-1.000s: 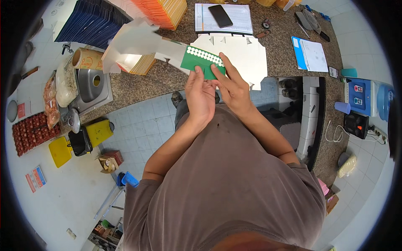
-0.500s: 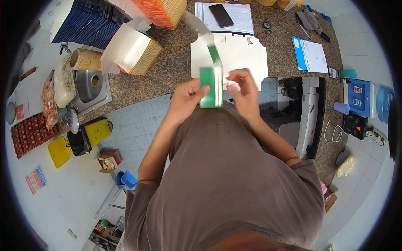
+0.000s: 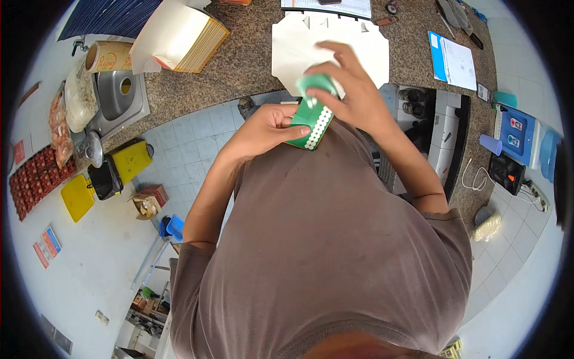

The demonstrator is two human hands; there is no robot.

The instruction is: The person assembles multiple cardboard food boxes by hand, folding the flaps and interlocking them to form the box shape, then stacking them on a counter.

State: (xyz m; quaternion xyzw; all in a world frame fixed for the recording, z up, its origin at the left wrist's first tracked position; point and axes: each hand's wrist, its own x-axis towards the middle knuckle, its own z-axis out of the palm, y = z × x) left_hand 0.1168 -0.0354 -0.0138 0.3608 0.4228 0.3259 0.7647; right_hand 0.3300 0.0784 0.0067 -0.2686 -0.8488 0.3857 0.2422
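A green cardboard piece with a row of white dots (image 3: 312, 119) is held close to my chest, partly folded. My left hand (image 3: 266, 127) pinches its lower left side with thumb and fingers. My right hand (image 3: 347, 90) covers its upper part, fingers curled over the fold, so the top of the piece is hidden. Just beyond the hands a flat white die-cut cardboard blank (image 3: 299, 42) lies on the speckled granite counter (image 3: 239, 72).
A stack of flat cardboard blanks (image 3: 179, 36) sits at the counter's left, beside a steel sink (image 3: 116, 99). A blue and white paper (image 3: 451, 57) lies to the right. Trays of eggs (image 3: 36, 179) and yellow containers (image 3: 128, 158) are on the tiled floor at left.
The green piece has come down from over the counter to my chest. It was flat, then turned edge-on, and now is folded under my right hand.
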